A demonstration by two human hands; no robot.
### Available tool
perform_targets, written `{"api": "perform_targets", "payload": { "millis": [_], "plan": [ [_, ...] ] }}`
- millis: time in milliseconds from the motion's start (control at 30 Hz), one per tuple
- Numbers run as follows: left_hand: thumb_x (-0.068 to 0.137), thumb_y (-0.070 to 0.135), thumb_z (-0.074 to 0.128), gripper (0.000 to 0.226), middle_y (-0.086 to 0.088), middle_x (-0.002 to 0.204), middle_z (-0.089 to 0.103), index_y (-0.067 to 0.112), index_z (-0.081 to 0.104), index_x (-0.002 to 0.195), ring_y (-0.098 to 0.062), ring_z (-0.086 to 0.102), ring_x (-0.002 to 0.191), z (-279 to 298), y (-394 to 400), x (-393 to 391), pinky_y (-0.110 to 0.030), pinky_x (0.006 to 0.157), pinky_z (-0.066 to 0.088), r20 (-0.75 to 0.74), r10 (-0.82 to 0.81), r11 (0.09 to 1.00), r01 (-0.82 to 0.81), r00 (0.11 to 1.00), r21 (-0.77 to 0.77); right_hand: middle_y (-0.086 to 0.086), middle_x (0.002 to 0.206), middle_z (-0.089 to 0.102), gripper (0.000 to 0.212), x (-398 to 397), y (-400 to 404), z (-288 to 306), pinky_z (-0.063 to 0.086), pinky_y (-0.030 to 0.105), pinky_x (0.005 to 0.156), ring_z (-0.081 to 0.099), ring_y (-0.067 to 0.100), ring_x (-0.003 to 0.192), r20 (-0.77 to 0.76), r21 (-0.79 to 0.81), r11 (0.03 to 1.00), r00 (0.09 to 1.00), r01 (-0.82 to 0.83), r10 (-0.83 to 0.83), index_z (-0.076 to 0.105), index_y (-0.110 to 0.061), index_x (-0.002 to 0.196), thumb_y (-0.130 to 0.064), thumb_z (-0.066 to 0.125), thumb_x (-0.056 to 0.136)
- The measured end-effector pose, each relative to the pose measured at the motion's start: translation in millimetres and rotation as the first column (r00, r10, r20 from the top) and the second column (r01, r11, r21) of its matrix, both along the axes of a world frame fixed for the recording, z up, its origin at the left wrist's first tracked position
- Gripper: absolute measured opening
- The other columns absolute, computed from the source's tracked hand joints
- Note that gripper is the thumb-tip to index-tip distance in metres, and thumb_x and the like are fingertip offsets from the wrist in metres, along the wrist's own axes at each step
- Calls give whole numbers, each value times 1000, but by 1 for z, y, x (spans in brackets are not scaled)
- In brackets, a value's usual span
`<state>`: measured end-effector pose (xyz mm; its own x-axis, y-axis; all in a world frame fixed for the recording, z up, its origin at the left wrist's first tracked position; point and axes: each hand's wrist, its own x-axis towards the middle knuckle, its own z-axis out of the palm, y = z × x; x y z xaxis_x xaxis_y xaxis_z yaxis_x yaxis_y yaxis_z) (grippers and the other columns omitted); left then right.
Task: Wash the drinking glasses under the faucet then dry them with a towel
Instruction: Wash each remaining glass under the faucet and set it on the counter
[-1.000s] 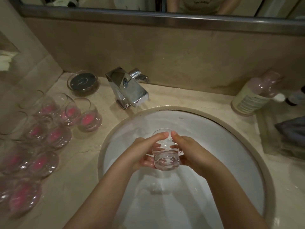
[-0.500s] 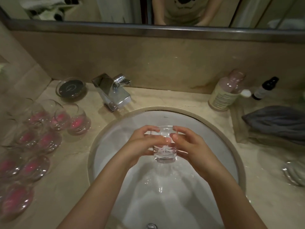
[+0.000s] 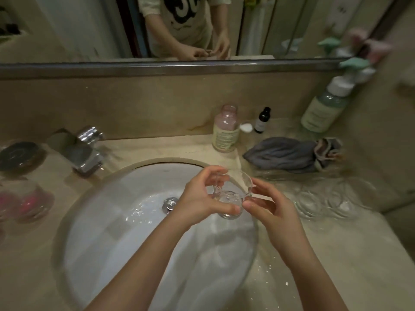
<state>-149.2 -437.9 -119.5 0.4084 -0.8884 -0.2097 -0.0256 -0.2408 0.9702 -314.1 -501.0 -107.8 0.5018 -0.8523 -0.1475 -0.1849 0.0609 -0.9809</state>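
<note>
Head view: the white sink basin point(image 3: 125, 232) fills the lower left, its drain point(image 3: 170, 204) wet and spattered, and the chrome faucet point(image 3: 78, 151) stands at its far-left rim, well apart from where I work. To my right the marble counter point(image 3: 336, 254) carries a grey towel point(image 3: 283, 157) bunched against the back wall, and in front of it a cluster of clear washed glasses point(image 3: 318, 198), blurred, so I cannot count them. On the far left stand glasses with pink inside point(image 3: 27, 200), probably the ones not yet washed.

The drinking glass point(image 3: 233, 196) I am handling sits over the right edge of the basin, between my two hands. It is tilted, its long axis leaning up and to the right, mouth toward the towel and base toward me and the left. The towel lies up and to the right of it, nearer my right hand; the faucet lies well off to the left, past my left hand.

My left hand point(image 3: 202, 198) grips the glass, fingers curled round its far side and the thumb across its lower wall. My right hand point(image 3: 271, 205) touches it at the rim and base with loosely bent fingertips, pinching lightly rather than wrapping it.

I judge the rinse done for this glass, and the next move is rightward, toward the towel.
</note>
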Motion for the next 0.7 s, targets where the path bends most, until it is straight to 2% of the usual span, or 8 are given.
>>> {"api": "perform_targets", "payload": {
  "millis": [100,200,367,533,633,700],
  "plan": [
    [41,21,91,76,11,114,67,38,58,107,5,57,106,-7,-15,-21,-18,77,52,11,-52,999,52,999,-9,-8,100,66,51,-23,-4,2,53,15,73,69,4,87,-11,-9,997,997,77,-77,61,-39,107,0,75,79],
    [38,28,91,76,12,113,66,40,57,105,2,56,109,-14,-25,-40,-15,76,49,26,-82,997,82,996,-9,-3,101,68,46,-42,-8,0,53,15,71,70,5,84,-49,-50,991,991,121,-123,64,-37,103,0,76,78],
    [44,23,91,73,10,114,65,39,56,106,1,56,110,-20,-39,-61,-14,78,49,69,-123,992,124,990,-10,-5,99,65,45,-61,-12,-5,46,6,65,68,-2,79,-108,-108,978,976,176,-188,63,-39,102,-2,76,79],
    [44,21,90,74,9,115,65,37,55,107,1,57,110,-23,-53,-73,-15,80,50,74,-145,989,145,987,-5,-8,100,63,51,-70,-18,-9,45,4,65,66,-7,78,-166,-149,970,962,194,-218,58,-46,104,-3,74,81],
    [44,18,89,72,4,115,65,38,55,104,0,58,109,-26,-61,-78,-13,75,50,59,-134,991,135,989,-14,-6,101,63,48,-72,-25,-11,44,4,66,65,-7,78,-226,-189,965,949,180,-221,60,-40,111,-3,73,83],
    [43,16,89,74,4,116,64,35,55,106,0,58,109,-28,-67,-80,-18,78,53,55,-132,991,133,990,-20,-4,101,63,47,-74,-30,-12,44,4,67,66,-4,76,-267,-205,963,937,172,-224,62,-34,117,-4,73,83]
  ]
}}
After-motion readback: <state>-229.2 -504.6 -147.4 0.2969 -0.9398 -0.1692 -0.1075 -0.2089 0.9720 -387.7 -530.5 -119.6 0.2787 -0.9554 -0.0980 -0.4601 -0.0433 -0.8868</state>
